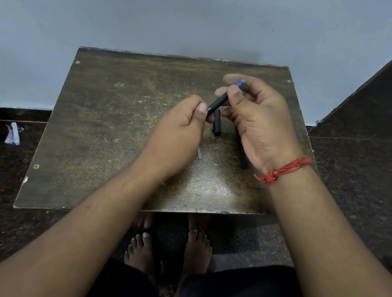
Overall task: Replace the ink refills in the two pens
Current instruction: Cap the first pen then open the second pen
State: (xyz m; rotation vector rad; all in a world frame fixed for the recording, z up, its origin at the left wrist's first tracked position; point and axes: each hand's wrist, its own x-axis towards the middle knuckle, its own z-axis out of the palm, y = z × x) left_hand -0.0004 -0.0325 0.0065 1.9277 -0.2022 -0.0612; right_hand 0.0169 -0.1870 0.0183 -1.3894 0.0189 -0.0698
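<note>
- You held the black pen point(218, 102) just above the far right part of the small table point(103, 132), blue tip pointing away.
- Your left hand point(180, 129) pinched its near end; your right hand point(251, 111) curled round the tip end.
- It looked light, stiff and smooth, likely slippery: best gripped on the barrel, never the fine tip.
- A black cap point(217, 123) lay on the table just under the pen.

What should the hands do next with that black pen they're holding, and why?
Probably twist the two ends apart to open it. Both hands already grip the black pen: the left hand pinches its back end, the right hand holds the end with the blue tip. A cap lies on the table, so the pen is uncapped.
</note>
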